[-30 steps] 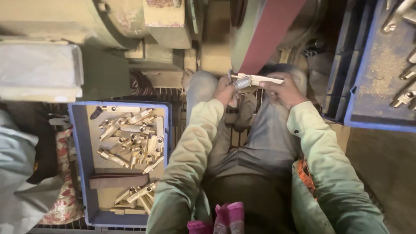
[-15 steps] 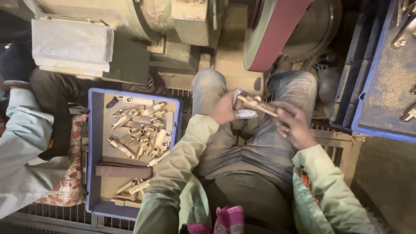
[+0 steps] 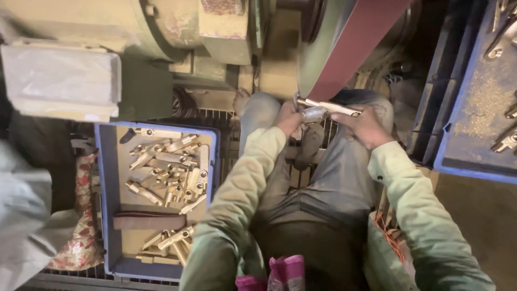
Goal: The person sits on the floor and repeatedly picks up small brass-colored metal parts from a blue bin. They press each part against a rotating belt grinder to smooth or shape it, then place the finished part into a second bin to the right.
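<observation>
Both my hands hold one long brass fitting (image 3: 329, 107) crosswise above my knees, right under the red sanding belt (image 3: 360, 44). My left hand (image 3: 289, 118) grips its left end, where a pale cloth wraps the metal. My right hand (image 3: 364, 125) grips its right end. The fitting's upper edge meets the lower end of the belt. I sit with my grey trousers and pale green sleeves in view.
A blue crate (image 3: 105, 214) to my left holds several brass fittings (image 3: 168, 168) and a folded strip of belt (image 3: 149, 220). Another blue tray (image 3: 473, 105) with metal parts stands at the right. A green machine body (image 3: 177, 32) fills the top. Another person's sleeve (image 3: 21, 226) is at far left.
I lifted the fitting from my lap up to the lower end of the red belt. My view shifted right and closer to the machine.
</observation>
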